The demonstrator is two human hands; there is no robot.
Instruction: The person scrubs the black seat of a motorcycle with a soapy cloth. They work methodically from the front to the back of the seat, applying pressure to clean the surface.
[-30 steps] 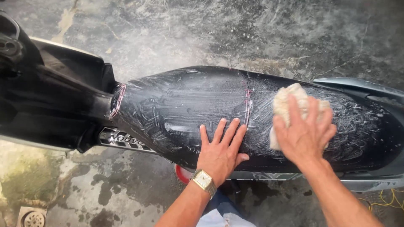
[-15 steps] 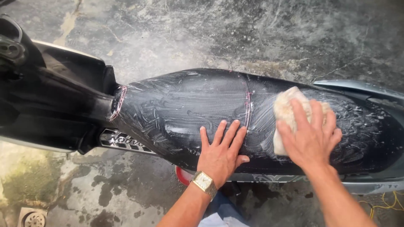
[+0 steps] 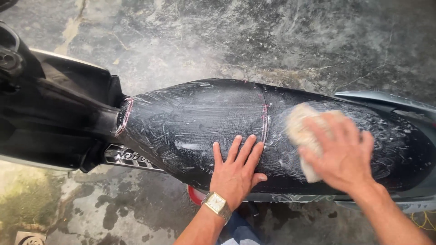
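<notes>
Our right hand (image 3: 343, 154) is spread over a pale sponge (image 3: 303, 131), fingers curled onto it and pressing it flat against the rear half of the black scooter seat (image 3: 204, 122); the hand is motion-blurred. Our left hand (image 3: 236, 170) lies open, palm down and holding nothing, on the near flank of the seat just left of the pink stitched seam (image 3: 265, 113), a wristwatch (image 3: 217, 205) below it. Soap streaks cover the whole seat, so we judge the bracing palm could slide on the slick vinyl and tip our weight forward. The sponge might slip from under loose fingers and land on the wet concrete floor (image 3: 272, 41), picking up grit that would scratch the cover.
</notes>
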